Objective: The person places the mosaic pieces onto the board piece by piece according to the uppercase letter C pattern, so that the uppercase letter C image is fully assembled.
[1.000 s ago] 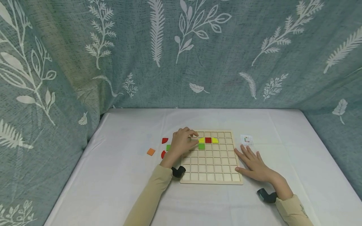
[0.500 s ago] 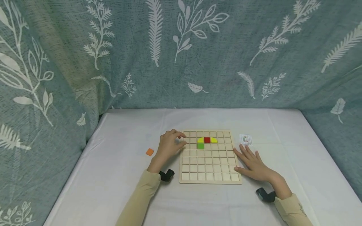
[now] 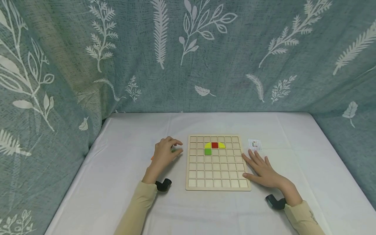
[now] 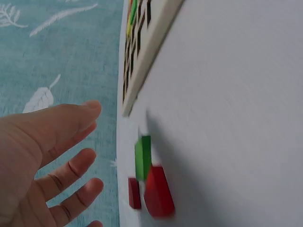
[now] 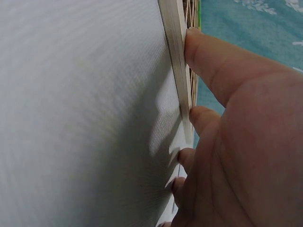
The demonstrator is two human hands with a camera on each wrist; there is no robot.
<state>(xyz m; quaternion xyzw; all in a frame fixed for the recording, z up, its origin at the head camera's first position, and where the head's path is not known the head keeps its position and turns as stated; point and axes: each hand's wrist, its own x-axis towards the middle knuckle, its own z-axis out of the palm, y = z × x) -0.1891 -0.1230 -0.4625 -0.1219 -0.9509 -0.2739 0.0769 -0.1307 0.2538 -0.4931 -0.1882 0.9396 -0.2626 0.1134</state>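
Observation:
My left hand [image 3: 164,152] hovers above loose tiles left of the wooden grid board [image 3: 218,188], thumb and fingers apart with nothing between them. Below it in the left wrist view lie a green tile [image 4: 143,158], a red tile [image 4: 159,196] and a darker red tile [image 4: 134,193]. My right hand [image 3: 265,172] lies spread by the board's right edge, with thumb and index fingertips touching the rim. In the board's cells sit a red square [image 3: 214,145] between two yellow curved tiles [image 3: 222,146], and a green square [image 3: 208,151] under the left yellow one.
A small printed pattern card [image 3: 254,144] lies right of the board, beyond my right fingertips. An orange tile [image 3: 151,158] peeks out beside my left hand, mostly covered. The white-clothed table [image 3: 217,212] ends at a patterned curtain [image 3: 188,81] behind.
My left hand has moved left, off the board and over the loose tiles, which it now mostly hides from the head view. My right hand stays at the board's edge.

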